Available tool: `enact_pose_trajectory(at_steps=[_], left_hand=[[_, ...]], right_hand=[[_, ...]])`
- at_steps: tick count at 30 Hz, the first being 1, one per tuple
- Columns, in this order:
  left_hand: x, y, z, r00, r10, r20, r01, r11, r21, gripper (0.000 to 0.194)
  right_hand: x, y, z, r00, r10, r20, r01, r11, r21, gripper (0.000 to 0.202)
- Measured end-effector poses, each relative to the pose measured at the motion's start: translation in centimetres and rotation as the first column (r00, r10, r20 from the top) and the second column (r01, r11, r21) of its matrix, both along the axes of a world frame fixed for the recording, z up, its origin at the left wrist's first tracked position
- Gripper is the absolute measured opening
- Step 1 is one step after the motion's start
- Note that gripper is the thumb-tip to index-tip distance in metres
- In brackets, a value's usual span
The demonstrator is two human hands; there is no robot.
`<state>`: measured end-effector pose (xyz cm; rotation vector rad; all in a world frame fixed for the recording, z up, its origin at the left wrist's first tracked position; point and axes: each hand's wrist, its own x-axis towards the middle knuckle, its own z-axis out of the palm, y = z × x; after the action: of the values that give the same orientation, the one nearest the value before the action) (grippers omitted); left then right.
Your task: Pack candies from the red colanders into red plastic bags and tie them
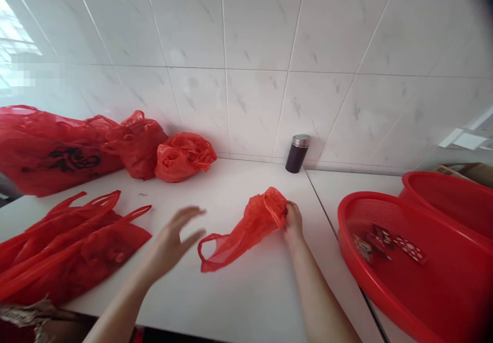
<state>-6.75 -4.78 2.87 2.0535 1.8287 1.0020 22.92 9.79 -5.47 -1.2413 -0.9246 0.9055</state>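
A thin red plastic bag (250,227) lies crumpled across the middle of the white table, its loop handle pointing left toward me. My right hand (293,221) grips the bunched right end of this bag, with the fingertips partly hidden by the plastic. To the left of the handle, my left hand (175,243) hovers over the table, slightly blurred. Its fingers and thumb are apart and nothing is between them.
Several red bags (77,245) lie flat at the left. Behind them stand a large filled red bag (42,153) and a bundled bag (185,155). A dark thermos (298,154) stands by the tiled wall. Red plastic baskets (370,196) are at the right, the nearer holding small packets (410,249).
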Motion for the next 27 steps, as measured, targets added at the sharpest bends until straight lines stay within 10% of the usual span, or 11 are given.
enact_pose_trajectory(at_steps=[2, 6, 11, 27], left_hand=[[-2.3, 3.9, 1.3, 0.951, 0.31, 0.004, -0.302, 0.925, 0.229, 0.063], [-7.0, 11.9, 2.6, 0.823, 0.538, -0.181, -0.544, 0.839, 0.021, 0.107], [-8.9, 16.5, 1.9, 0.794, 0.565, -0.222, -0.575, 0.818, 0.024, 0.06], [4.5, 18.5, 3.9, 0.896, 0.314, -0.315, -0.311, 0.949, 0.062, 0.042]], right_hand=[[-0.1, -0.1, 0.0, 0.999, 0.025, -0.047, -0.029, 0.997, -0.078, 0.015], [-0.5, -0.7, 0.3, 0.993, 0.059, -0.101, -0.076, 0.982, -0.172, 0.019], [-0.6, -0.8, 0.5, 0.989, 0.074, -0.126, -0.099, 0.974, -0.206, 0.022], [-1.0, -0.5, -0.3, 0.986, 0.143, -0.088, -0.159, 0.964, -0.213, 0.02]])
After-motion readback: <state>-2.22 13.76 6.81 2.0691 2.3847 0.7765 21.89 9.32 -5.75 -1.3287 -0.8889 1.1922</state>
